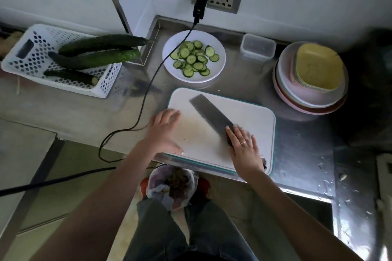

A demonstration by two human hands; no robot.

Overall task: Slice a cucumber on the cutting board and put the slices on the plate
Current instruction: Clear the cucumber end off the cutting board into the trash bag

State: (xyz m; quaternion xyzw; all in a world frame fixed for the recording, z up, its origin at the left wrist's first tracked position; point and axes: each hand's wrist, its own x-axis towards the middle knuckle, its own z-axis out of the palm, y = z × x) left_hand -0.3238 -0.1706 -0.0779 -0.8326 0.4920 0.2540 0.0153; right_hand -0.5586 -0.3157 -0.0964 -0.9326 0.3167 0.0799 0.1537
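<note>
A white cutting board [250, 116] lies on the steel counter with no cucumber on it, only small scraps. A cleaver [210, 112] rests flat on the board, blade pointing up-left. My right hand [246, 150] lies over its handle with fingers stretched out flat, not curled around it. My left hand [164, 131] rests palm down on the board's left edge, fingers apart and holding nothing. Behind the board stands a white plate [219, 70] with several cucumber slices [192, 58] piled on it.
A white perforated basket [27, 57] at the left holds three whole cucumbers [95, 59]. A black cable [146, 95] runs from the wall socket past the plate and board. Stacked bowls [309, 95] and a clear container [257, 47] stand at the right. A waste bag [171, 186] sits below the counter edge.
</note>
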